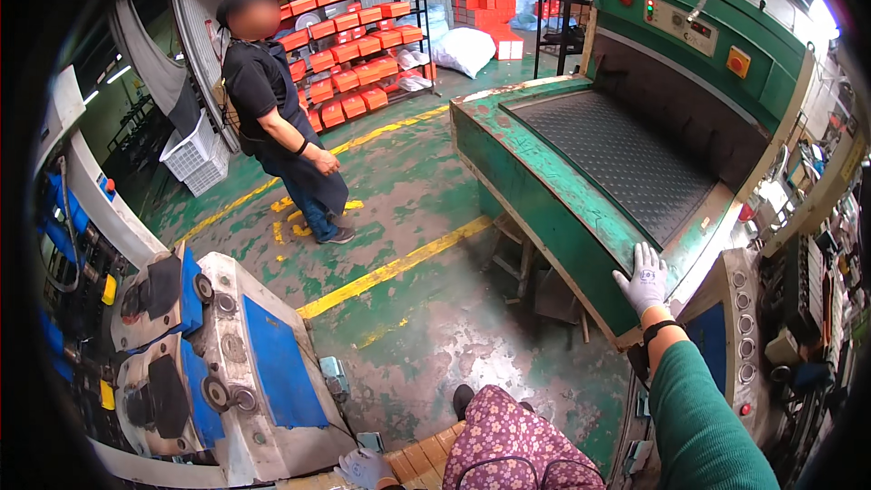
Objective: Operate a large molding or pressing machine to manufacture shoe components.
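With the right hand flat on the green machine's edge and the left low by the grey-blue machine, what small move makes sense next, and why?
Probably slide the right hand inward onto the black ribbed mat: it rests open on the green machine's front rim, holding nothing, and the mat is bare. The left hand is also empty.

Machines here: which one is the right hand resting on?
The green press with the black ribbed bed; the right hand lies on its front edge, unlike the grey-blue machine.

Looks like a factory floor: big green press machine (626,172), worn painted concrete floor (426,308) with yellow lines, racks of orange boxes (349,45).
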Motion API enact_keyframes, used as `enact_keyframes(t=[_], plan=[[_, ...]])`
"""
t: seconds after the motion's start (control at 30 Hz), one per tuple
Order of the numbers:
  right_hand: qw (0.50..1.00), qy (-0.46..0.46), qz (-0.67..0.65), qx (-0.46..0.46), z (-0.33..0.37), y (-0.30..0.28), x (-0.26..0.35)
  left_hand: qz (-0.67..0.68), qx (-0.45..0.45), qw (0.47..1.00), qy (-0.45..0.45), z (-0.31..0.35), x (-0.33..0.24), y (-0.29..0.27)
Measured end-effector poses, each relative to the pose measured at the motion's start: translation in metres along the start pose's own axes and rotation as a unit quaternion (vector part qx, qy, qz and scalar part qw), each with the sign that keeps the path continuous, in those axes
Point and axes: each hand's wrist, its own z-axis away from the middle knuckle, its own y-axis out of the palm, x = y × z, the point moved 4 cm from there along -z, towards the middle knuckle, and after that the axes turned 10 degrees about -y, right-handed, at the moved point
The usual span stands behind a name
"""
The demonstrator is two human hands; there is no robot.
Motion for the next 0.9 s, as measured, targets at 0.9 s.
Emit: enact_keyframes(t=[0.9], plan=[[1.000, 0.002, 0.013, -0.004, -0.002, 0.002, 0.000, -0.011, -0.026, 1.000, 0.007, -0.002, 0.005, 0.014]])
